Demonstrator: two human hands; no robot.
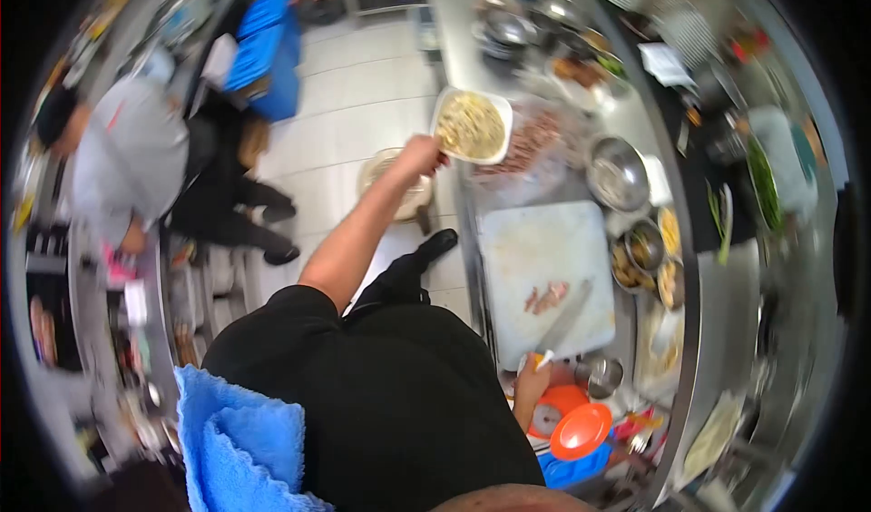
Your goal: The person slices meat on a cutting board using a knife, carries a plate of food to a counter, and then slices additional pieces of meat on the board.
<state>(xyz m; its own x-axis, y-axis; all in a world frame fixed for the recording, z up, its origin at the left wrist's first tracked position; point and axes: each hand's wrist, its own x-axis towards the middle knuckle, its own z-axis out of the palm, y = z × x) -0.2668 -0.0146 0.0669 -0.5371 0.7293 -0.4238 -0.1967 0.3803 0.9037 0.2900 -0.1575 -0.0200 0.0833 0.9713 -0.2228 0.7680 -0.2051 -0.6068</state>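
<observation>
My left hand (424, 156) grips the near left corner of a white square bowl (472, 126) filled with pale, yellowish shredded food, held out at the counter's left edge. My right hand (532, 378) is closed on the handle of a knife (564, 320); something white and orange shows at the handle. The blade lies over the lower part of a white cutting board (544, 240). Beside the blade, on the board, are small pieces of pinkish meat (546, 299).
A bag of reddish meat (535, 140) and a steel bowl (618, 174) sit beyond the board. Orange plastic lids (581, 431) are near my right hand. At left, a co-worker (136, 149) in a grey shirt stands near a blue bin (268, 58). A round tub (413, 205) stands on the floor.
</observation>
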